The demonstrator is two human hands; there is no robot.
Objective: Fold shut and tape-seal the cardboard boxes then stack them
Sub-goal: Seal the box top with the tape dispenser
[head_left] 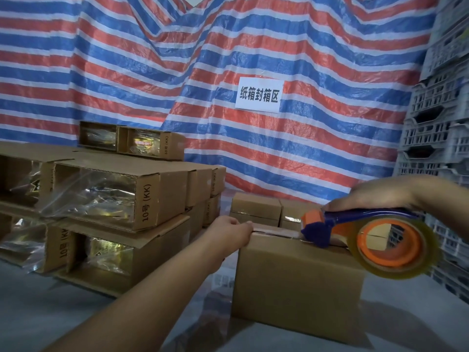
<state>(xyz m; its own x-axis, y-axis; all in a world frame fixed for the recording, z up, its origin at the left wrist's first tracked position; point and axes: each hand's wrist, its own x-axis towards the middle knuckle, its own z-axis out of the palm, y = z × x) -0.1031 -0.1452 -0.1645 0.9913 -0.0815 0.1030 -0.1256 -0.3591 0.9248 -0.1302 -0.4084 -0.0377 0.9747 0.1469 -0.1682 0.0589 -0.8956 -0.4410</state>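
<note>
A striped tarp (127,72) in red, blue and white hangs behind everything, with a white paper sign (258,95) pinned to it well above the right hand (385,196). To the left of the left hand (232,231) sits a pile of open-ended cardboard cartons (114,199), several showing crinkled clear plastic inside; grey plastic crates (436,118) rise beyond the right hand. Two small sealed boxes (269,208) stand just behind the gap between the hands. The cardboard box (297,280) being sealed stands on the grey table (50,313) directly under both hands, its flaps folded shut. The left hand curls over the box's top left edge, fingers pressing down the tape end there. The right hand grips the blue handle of the tape dispenser (355,232), whose blade end touches the top seam to the right of the left hand; a strip of clear tape runs between them. The roll hides part of the box's right top corner, and the right fingers are tucked out of sight under the handle.
</note>
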